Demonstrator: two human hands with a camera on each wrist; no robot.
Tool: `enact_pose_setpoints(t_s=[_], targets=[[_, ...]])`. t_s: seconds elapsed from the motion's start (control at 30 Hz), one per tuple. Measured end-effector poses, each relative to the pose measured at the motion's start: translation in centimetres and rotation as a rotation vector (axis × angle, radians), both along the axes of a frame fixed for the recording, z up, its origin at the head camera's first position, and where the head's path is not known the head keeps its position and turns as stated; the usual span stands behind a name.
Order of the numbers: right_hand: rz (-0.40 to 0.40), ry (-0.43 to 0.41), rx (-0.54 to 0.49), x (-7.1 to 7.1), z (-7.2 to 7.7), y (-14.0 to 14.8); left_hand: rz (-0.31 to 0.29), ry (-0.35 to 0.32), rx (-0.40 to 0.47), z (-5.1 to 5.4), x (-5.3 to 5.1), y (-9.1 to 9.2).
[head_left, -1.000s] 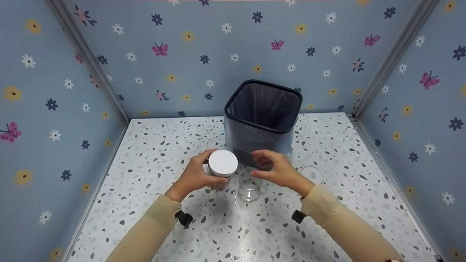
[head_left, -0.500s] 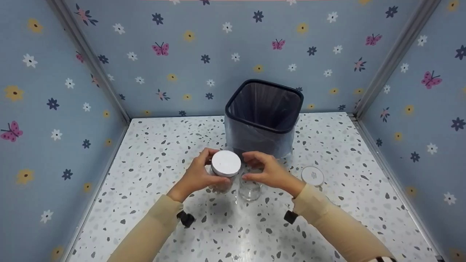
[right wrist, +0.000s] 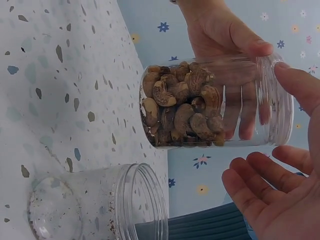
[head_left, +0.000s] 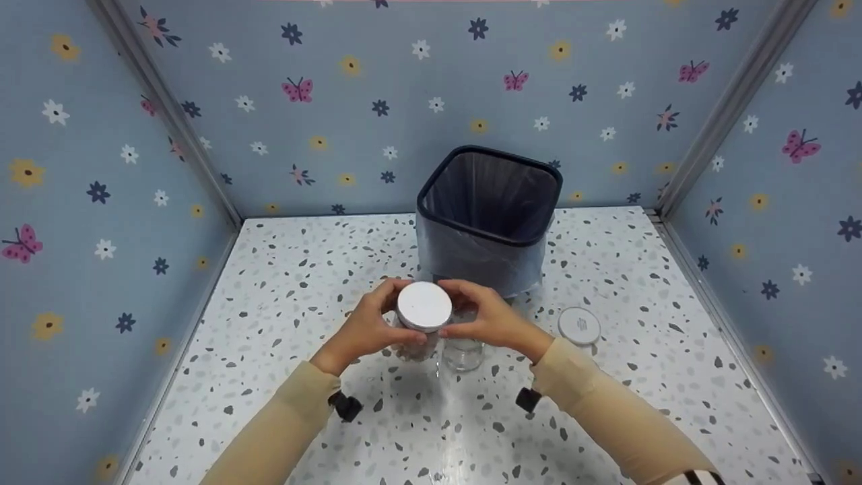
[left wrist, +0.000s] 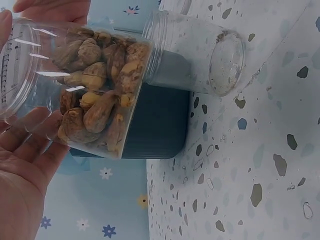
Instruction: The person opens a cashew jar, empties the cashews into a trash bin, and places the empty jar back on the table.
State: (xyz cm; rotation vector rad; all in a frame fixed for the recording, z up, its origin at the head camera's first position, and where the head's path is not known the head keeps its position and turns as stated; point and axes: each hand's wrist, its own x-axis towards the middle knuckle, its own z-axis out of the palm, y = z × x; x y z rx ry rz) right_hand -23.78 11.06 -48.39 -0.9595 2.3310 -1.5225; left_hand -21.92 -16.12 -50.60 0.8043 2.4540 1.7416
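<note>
My left hand (head_left: pixel 366 330) grips a clear jar of brown, skin-on cashews (head_left: pixel 412 349) around its upper side and holds it tilted above the table. A white lid (head_left: pixel 424 306) tops this jar. From the right, the thumb and index finger of my right hand (head_left: pixel 495 320) meet the rim of that lid; its other fingers stand apart from the jar in the right wrist view. Close beside the cashews (right wrist: pixel 182 105) a second clear jar (right wrist: pixel 95 205) stands upright and lidless, with small brown crumbs inside. Its base (left wrist: pixel 227 65) rests on the table.
A dark-rimmed bin (head_left: pixel 488 263) with a clear liner stands behind the jars. Another white lid (head_left: pixel 579 326) lies flat on the speckled table (head_left: pixel 303 256), right of my right hand. Flower-patterned walls (head_left: pixel 431 81) enclose the table at the back and both sides.
My right hand has moved left, from above the lidless jar to the lid of the cashew jar. My left hand has carried the cashew jar slightly to the right.
</note>
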Motion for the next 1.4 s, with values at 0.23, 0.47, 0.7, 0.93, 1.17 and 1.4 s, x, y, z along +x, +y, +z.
enact_pose_setpoints(t_s=[0.23, 0.47, 0.7, 0.93, 1.17, 1.4], targets=[[0.018, -0.023, -0.02, -0.1, -0.2, -0.4, -0.024, 0.0, 0.014, 0.0, 0.0, 0.2], [0.004, 0.007, -0.012, 0.0, -0.4, -0.5, -0.027, 0.009, 0.017, 0.0, 0.0, 0.4], [-0.009, 0.019, -0.063, 0.1, -0.7, -0.5, -0.027, 0.01, 0.033, 0.1, 0.1, 0.7], [-0.024, 0.01, -0.112, 0.2, -0.7, -0.3, -0.031, 0.022, 0.025, -0.3, 0.0, 0.4], [-0.052, 0.02, -0.134, 0.2, -0.3, 0.1, -0.05, 0.017, -0.005, -1.3, 0.0, -0.3], [-0.063, 0.016, -0.163, 0.2, -0.3, 0.2, -0.067, -0.048, -0.066, -2.6, 0.2, -0.8]])
